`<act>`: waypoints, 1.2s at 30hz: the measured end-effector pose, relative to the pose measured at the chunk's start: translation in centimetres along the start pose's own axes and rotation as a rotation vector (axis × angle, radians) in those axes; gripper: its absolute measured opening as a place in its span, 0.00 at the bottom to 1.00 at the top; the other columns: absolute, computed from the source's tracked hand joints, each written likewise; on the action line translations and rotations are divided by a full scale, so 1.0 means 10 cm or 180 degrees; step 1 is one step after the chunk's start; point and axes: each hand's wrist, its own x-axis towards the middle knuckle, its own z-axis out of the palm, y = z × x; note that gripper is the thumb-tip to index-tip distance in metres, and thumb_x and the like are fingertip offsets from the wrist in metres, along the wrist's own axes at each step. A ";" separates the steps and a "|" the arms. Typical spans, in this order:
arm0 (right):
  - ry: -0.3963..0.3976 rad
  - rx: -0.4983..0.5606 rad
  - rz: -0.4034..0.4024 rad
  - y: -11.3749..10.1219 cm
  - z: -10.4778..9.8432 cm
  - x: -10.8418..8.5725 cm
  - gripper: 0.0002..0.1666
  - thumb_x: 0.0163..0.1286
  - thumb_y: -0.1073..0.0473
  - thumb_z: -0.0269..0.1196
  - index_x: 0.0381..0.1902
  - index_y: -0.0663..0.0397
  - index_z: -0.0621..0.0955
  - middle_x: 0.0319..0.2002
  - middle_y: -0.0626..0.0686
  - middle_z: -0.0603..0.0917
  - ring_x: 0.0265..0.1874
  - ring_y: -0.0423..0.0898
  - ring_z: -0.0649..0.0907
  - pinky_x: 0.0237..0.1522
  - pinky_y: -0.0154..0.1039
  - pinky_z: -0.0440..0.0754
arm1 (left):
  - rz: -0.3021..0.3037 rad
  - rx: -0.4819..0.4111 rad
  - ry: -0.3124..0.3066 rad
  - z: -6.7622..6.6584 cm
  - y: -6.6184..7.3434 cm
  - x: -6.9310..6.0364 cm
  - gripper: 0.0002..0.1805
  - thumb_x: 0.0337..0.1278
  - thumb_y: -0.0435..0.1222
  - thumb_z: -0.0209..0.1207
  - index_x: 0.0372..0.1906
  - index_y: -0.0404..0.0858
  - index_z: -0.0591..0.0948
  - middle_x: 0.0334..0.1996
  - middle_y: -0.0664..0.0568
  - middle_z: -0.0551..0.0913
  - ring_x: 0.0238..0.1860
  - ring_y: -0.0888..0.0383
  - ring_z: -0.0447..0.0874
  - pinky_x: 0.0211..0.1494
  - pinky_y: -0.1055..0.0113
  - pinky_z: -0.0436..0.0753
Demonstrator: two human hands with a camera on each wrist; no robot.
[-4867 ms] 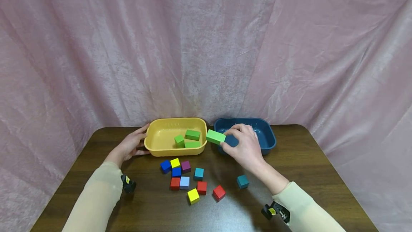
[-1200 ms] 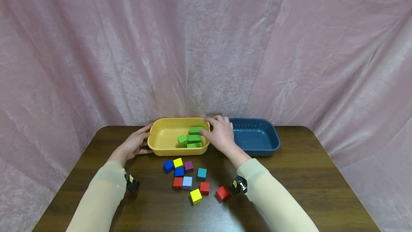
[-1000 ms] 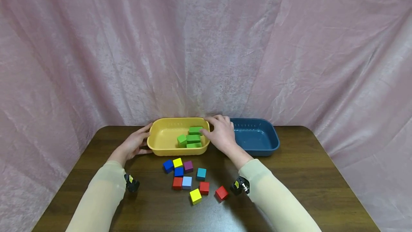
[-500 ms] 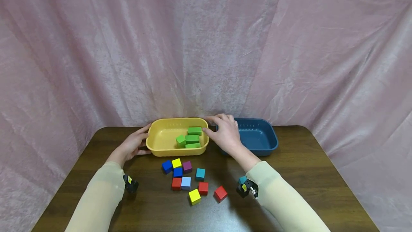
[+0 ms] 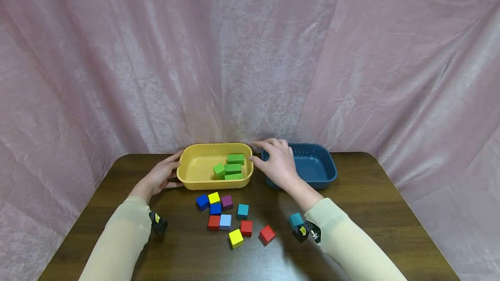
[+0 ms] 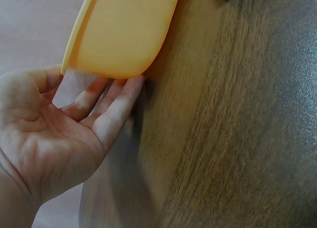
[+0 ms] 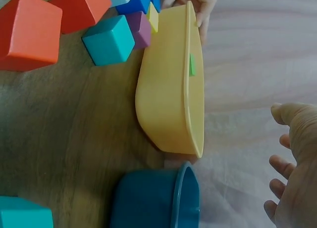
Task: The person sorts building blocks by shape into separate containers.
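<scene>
My left hand [image 5: 159, 178] touches the left end of the yellow tray [image 5: 199, 184]; in the left wrist view the fingertips of this hand [image 6: 64, 124] rest against the tray wall [image 6: 124, 35], fingers mostly extended. Several green blocks [image 5: 233, 168] lie in the tray's right half. My right hand [image 5: 279, 162] is over the gap between the yellow tray and the blue tray [image 5: 316, 168], thumb and forefinger apart, holding nothing. The right wrist view shows that hand [image 7: 302, 159] apart from both the yellow tray [image 7: 163, 89] and the blue tray [image 7: 143, 201].
In front of the yellow tray lie blue cubes [image 5: 202, 202], yellow cubes [image 5: 236, 238], red cubes [image 5: 267, 234], a purple cube [image 5: 227, 202], a light blue cube [image 5: 225, 222] and a teal cube [image 5: 242, 211]. Another teal cube [image 5: 296, 220] sits beside my right wrist. A pink curtain [image 5: 250, 55] hangs behind.
The green block that my right hand held earlier lies in the yellow tray, released. That hand has since drawn back to the right, uncovering the teal cube near the wrist. My left hand stays at the tray.
</scene>
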 end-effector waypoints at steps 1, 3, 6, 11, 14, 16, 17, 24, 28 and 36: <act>0.0000 0.0002 0.0001 0.00 -0.01 -0.01 0.29 0.67 0.39 0.69 0.63 0.38 0.83 0.57 0.49 0.80 0.58 0.52 0.71 0.57 0.55 0.68 | 0.0001 -0.0004 0.0002 0.00 0.00 0.00 0.33 0.84 0.44 0.41 0.83 0.63 0.44 0.81 0.39 0.49 0.68 0.36 0.70 0.58 0.43 0.80; 0.0007 0.0004 -0.0003 0.01 -0.03 -0.02 0.29 0.67 0.39 0.69 0.64 0.39 0.83 0.57 0.49 0.80 0.58 0.52 0.71 0.57 0.56 0.68 | 0.0001 0.0001 0.0013 -0.01 0.00 0.00 0.33 0.84 0.44 0.41 0.83 0.63 0.45 0.81 0.40 0.49 0.67 0.37 0.71 0.58 0.43 0.81; 0.0014 0.0002 -0.0017 0.02 -0.05 -0.03 0.29 0.68 0.39 0.69 0.64 0.40 0.83 0.57 0.49 0.80 0.58 0.52 0.71 0.58 0.56 0.68 | 0.0006 0.0022 0.0029 -0.01 0.00 0.00 0.33 0.84 0.44 0.41 0.83 0.62 0.45 0.81 0.40 0.50 0.66 0.38 0.72 0.57 0.44 0.81; 0.0042 -0.0015 -0.0033 0.03 -0.08 -0.04 0.28 0.68 0.39 0.69 0.63 0.39 0.83 0.57 0.49 0.80 0.59 0.53 0.71 0.60 0.57 0.67 | 0.0028 0.0051 0.0019 -0.01 0.01 -0.02 0.33 0.84 0.44 0.41 0.83 0.61 0.44 0.80 0.39 0.51 0.66 0.38 0.72 0.58 0.43 0.81; 0.0054 -0.0022 -0.0018 0.04 -0.10 -0.06 0.28 0.68 0.39 0.69 0.63 0.38 0.83 0.57 0.49 0.80 0.60 0.53 0.70 0.60 0.57 0.67 | 0.0032 0.0048 0.0004 -0.01 0.01 -0.01 0.33 0.84 0.44 0.40 0.83 0.61 0.44 0.81 0.39 0.50 0.67 0.37 0.71 0.59 0.42 0.80; 0.0067 -0.0029 -0.0017 0.05 -0.12 -0.07 0.28 0.68 0.39 0.69 0.63 0.38 0.84 0.57 0.49 0.80 0.60 0.53 0.70 0.60 0.57 0.67 | 0.0022 0.0034 0.0006 -0.01 0.00 0.00 0.33 0.84 0.43 0.40 0.83 0.61 0.44 0.81 0.39 0.50 0.67 0.36 0.70 0.60 0.42 0.79; 0.0071 -0.0039 -0.0018 0.06 -0.14 -0.07 0.28 0.68 0.39 0.69 0.63 0.38 0.84 0.57 0.49 0.80 0.60 0.53 0.70 0.60 0.56 0.67 | 0.0022 0.0031 0.0002 -0.01 0.00 0.00 0.33 0.84 0.43 0.40 0.83 0.62 0.44 0.81 0.38 0.50 0.67 0.36 0.70 0.60 0.42 0.79; 0.0112 -0.0081 -0.0007 0.10 -0.19 -0.10 0.28 0.67 0.38 0.69 0.63 0.37 0.84 0.57 0.48 0.80 0.60 0.53 0.71 0.59 0.55 0.68 | 0.0041 0.0023 0.0015 0.01 0.02 -0.02 0.33 0.84 0.43 0.40 0.83 0.61 0.44 0.80 0.38 0.51 0.67 0.37 0.71 0.58 0.43 0.80; 0.0108 -0.0073 -0.0014 0.12 -0.22 -0.12 0.29 0.67 0.39 0.69 0.64 0.38 0.83 0.57 0.48 0.80 0.59 0.53 0.71 0.59 0.56 0.68 | 0.0042 0.0014 0.0015 0.01 0.02 -0.02 0.33 0.84 0.43 0.41 0.83 0.61 0.44 0.80 0.38 0.52 0.67 0.37 0.71 0.59 0.43 0.80; 0.0095 -0.0043 -0.0010 0.15 -0.28 -0.18 0.30 0.67 0.39 0.69 0.65 0.39 0.82 0.58 0.49 0.80 0.61 0.53 0.70 0.61 0.57 0.67 | 0.0038 0.0023 0.0019 0.01 0.03 -0.02 0.33 0.84 0.43 0.41 0.83 0.61 0.44 0.80 0.39 0.51 0.66 0.38 0.72 0.59 0.43 0.80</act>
